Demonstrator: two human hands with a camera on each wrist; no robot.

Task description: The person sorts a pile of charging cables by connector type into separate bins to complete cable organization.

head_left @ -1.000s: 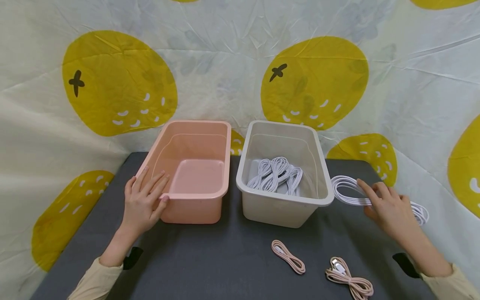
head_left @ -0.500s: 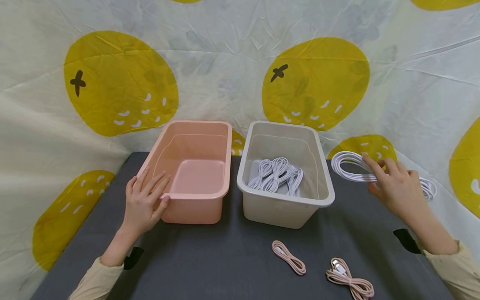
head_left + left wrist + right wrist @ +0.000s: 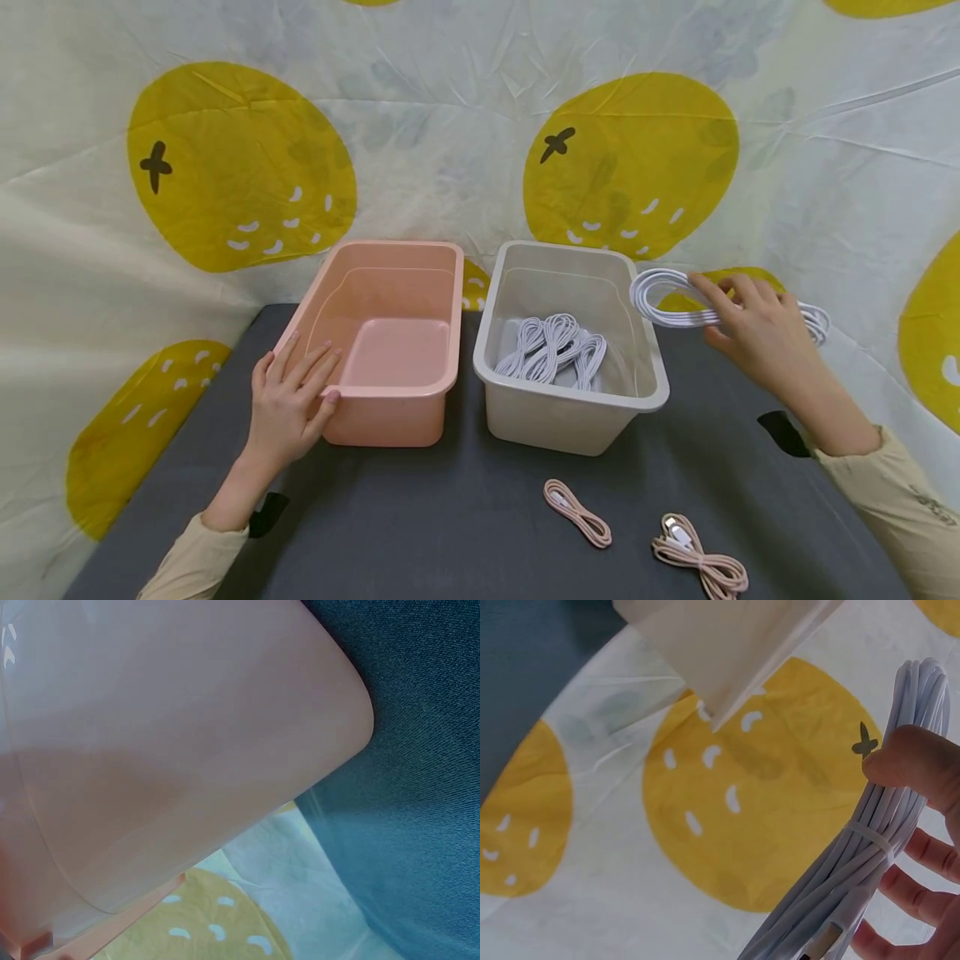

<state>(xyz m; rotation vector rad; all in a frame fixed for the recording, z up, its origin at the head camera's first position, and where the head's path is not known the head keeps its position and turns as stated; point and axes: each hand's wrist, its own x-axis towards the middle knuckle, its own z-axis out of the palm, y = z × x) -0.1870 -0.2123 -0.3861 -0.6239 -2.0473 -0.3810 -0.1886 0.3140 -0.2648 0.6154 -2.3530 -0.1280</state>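
My right hand point(image 3: 761, 329) grips a coiled white cable point(image 3: 667, 318) in the air, just right of the beige bin's far right corner. In the right wrist view the thumb presses on the bundled white cable point(image 3: 870, 832), which a tie binds in the middle. The beige bin point(image 3: 573, 402) holds several white cable bundles point(image 3: 551, 348) on its floor. My left hand point(image 3: 288, 400) lies with spread fingers over the near left corner of the pink bin point(image 3: 397, 390). Nothing lies in that bin. The left wrist view shows the pink bin's outer wall point(image 3: 172, 735).
Two pink-beige coiled cables, a smaller one point(image 3: 577, 514) and a larger one point(image 3: 701, 558), lie on the dark tabletop point(image 3: 450, 533) in front of the bins. A white cloth with yellow fruit shapes point(image 3: 630, 167) hangs behind the table.
My right hand has lifted the white cable from beside the beige bin, then carried it left to the bin's right rim. The left hand stays on the pink bin.
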